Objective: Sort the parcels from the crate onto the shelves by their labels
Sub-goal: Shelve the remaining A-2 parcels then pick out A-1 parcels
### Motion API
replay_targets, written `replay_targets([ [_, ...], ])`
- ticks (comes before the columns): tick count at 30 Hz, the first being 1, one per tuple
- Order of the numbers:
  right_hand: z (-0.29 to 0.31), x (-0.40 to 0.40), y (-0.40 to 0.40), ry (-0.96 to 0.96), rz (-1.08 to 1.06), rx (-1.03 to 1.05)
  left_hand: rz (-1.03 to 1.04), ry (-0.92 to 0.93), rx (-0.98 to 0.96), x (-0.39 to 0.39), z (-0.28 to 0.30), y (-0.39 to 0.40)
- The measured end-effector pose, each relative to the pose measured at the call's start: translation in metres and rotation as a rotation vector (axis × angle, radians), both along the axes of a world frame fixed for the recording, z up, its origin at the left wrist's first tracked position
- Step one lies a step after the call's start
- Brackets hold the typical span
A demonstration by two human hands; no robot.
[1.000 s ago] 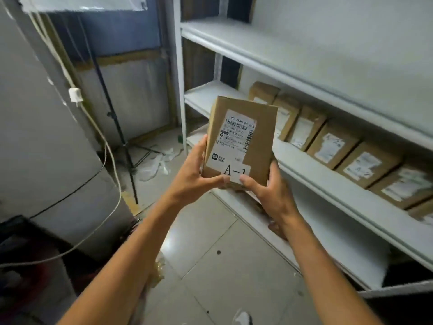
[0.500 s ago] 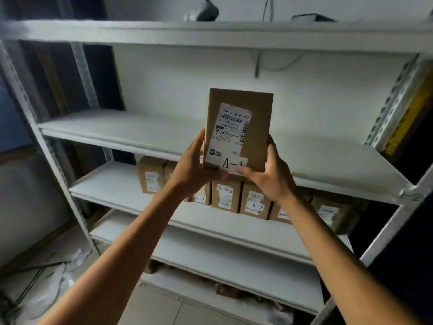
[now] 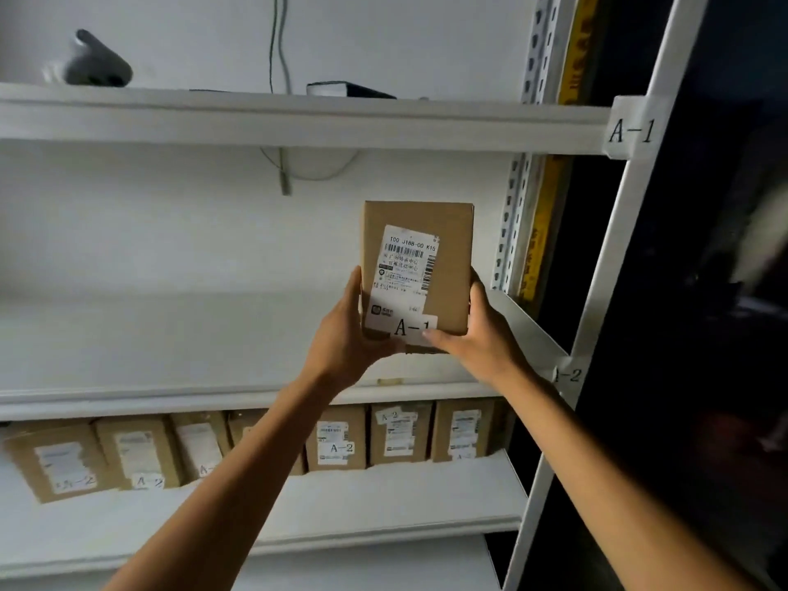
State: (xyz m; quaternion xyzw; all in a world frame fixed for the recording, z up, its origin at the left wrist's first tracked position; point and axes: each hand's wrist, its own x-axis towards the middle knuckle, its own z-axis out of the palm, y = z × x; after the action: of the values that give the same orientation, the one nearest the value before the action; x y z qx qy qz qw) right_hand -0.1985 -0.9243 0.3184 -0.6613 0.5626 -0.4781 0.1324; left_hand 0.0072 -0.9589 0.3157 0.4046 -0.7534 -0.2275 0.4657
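I hold a brown cardboard parcel (image 3: 447,258) upright in front of the white shelf unit, its shipping label and an "A-1" sticker facing me. My left hand (image 3: 349,334) grips its lower left edge and my right hand (image 3: 477,334) its lower right edge. The parcel hangs above the bare shelf board (image 3: 170,334) whose post tag reads "A-2" (image 3: 569,374). The post tag "A-1" (image 3: 631,130) sits on the shelf above (image 3: 298,121). The crate is out of view.
A row of several brown parcels (image 3: 337,437) with A-2 stickers stands on the shelf below my hands. A grey object (image 3: 96,61) and a dark flat box (image 3: 349,89) lie on the top shelf; a cable (image 3: 279,78) hangs down the wall. Right of the white post (image 3: 618,249) it is dark.
My view has swung from the floor and shelf end up to the shelf front and then rightward. Both hands have kept their grip and carried the parcel toward the shelf's right end.
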Motion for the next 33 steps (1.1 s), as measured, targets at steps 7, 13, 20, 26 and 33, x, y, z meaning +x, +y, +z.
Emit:
replay_targets([
  [7,-0.005,-0.045,-0.041,0.065,-0.161,0.059,-0.095,0.009,-0.019,-0.048,-0.005,-0.059],
  [13,-0.02,-0.076,-0.089,0.063,-0.279,0.149,-0.088,-0.107,-0.02,-0.084,-0.011,-0.111],
  [20,-0.038,-0.107,-0.12,0.093,-0.379,0.24,-0.091,-0.218,-0.001,-0.118,-0.029,-0.151],
  [26,-0.059,-0.135,-0.14,-0.025,-0.345,0.223,-0.014,-0.179,0.01,-0.138,-0.047,-0.155],
  [33,-0.075,-0.145,-0.141,-0.024,-0.345,0.183,0.009,-0.257,-0.016,-0.132,-0.054,-0.153],
])
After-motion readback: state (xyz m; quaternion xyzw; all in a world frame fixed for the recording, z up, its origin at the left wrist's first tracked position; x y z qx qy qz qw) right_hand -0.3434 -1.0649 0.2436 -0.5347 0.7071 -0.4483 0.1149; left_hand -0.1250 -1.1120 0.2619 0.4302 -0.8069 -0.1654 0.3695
